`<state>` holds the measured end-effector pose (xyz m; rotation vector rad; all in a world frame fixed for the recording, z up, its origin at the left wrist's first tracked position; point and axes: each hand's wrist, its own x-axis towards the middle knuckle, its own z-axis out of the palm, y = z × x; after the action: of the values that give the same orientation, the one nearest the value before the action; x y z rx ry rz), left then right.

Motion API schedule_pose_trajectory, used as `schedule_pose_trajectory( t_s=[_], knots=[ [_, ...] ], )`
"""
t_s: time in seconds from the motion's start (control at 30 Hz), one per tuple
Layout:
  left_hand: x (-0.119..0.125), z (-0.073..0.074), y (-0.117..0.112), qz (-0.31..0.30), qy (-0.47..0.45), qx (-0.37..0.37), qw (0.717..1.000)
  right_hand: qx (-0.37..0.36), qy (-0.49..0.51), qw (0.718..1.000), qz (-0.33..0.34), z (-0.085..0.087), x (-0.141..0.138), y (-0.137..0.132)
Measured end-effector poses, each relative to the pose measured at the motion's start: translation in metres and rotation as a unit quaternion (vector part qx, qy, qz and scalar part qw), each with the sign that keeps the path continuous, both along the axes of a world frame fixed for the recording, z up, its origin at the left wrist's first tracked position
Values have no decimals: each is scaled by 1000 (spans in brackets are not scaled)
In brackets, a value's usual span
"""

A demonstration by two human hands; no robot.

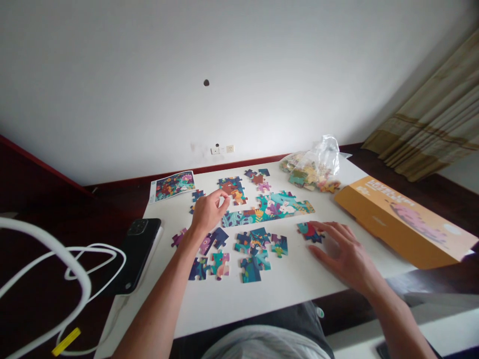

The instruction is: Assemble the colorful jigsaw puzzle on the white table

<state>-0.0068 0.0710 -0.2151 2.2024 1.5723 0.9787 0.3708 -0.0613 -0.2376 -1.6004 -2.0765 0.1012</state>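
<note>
My left hand (210,212) hovers just left of a joined puzzle section (232,188) with a brown animal on it. Its thumb and forefinger are bent together in a pinch; whether a piece is between them I cannot make out. On the right, my right hand (344,252) has its fingers stretched and the thumb apart. Its fingertips reach the edge of a small blue and red puzzle cluster (310,233). Between the hands lies a long joined strip (269,210) with white rabbits. Nearer me are loose puzzle pieces (251,269) and small joined groups (258,240).
A picture sheet (174,185) lies at the back left of the white table (220,309). A clear bag of pieces (314,167) sits at the back right, beside an orange box (396,219). On the left edge are a black phone (140,254) and white cable (84,284).
</note>
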Motion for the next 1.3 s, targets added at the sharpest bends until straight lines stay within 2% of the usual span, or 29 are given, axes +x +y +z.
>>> schedule_pose_trajectory(
  t_s=[0.17,0.3,0.53,0.67,0.83,0.93,1.0,1.13,1.23,1.3],
  knots=[
    [-11,2,5,59,5,35,998,-6,-10,998,55,2,4,10],
    [-21,2,10,100,-15,56,993,-41,-8,998,57,6,9,22],
    [-23,-1,11,100,-13,49,994,-72,-39,993,88,11,18,38],
    [-23,-3,12,106,-19,49,993,-104,-32,991,83,15,23,46],
    [-21,-3,12,102,-19,35,994,-145,-4,987,63,32,17,59],
    [-19,-2,10,96,-17,28,995,-170,16,984,47,49,4,73],
    [-18,-2,9,92,-17,25,995,-184,36,980,64,62,-10,86],
    [-19,-3,10,94,-19,8,995,-144,78,980,114,86,-55,120],
    [-22,-6,14,94,-51,-8,994,-169,149,961,160,87,-97,145],
    [-24,-8,19,63,-122,-33,990,-166,186,952,179,75,-124,158]
  ],
)
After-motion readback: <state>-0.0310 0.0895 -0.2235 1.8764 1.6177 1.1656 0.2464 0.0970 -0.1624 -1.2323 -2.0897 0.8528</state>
